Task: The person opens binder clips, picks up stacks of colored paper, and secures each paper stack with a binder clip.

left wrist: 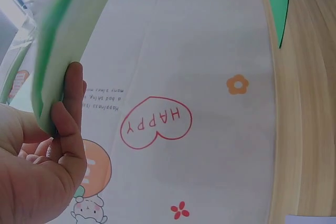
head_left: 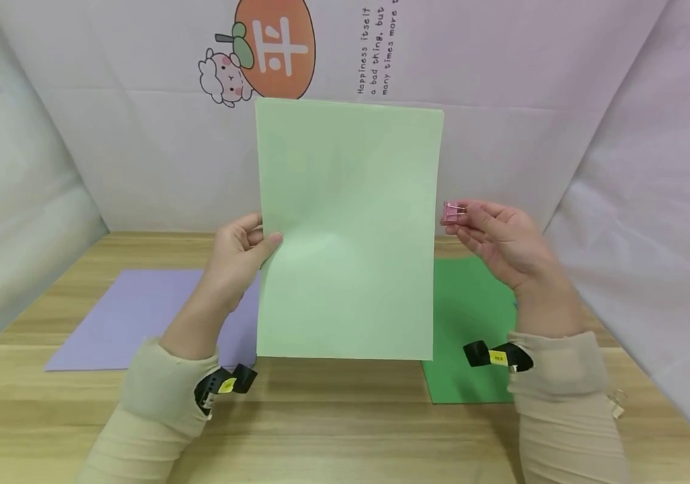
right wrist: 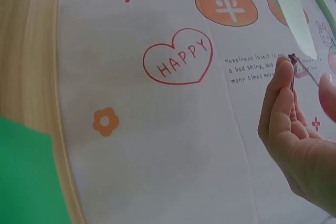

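Observation:
A stack of light green paper (head_left: 347,235) is held upright above the table, its sheets slightly fanned at the top corners. My left hand (head_left: 238,252) grips its left edge, thumb on the near face and fingers behind. In the left wrist view the paper (left wrist: 68,35) appears edge-on between thumb and fingers of the left hand (left wrist: 50,166). My right hand (head_left: 502,238) pinches a pink binder clip (head_left: 453,212) by its wire handles, just off the paper's right edge. The right wrist view shows the right hand (right wrist: 299,135) with the clip partly hidden by the fingers.
Purple paper (head_left: 151,302) lies on the wooden table (head_left: 332,423) at the left, and dark green paper (head_left: 471,336) at the right. A small pale clip-like object (head_left: 617,405) sits beside the right sleeve. White printed cloth (head_left: 502,60) walls the back and sides.

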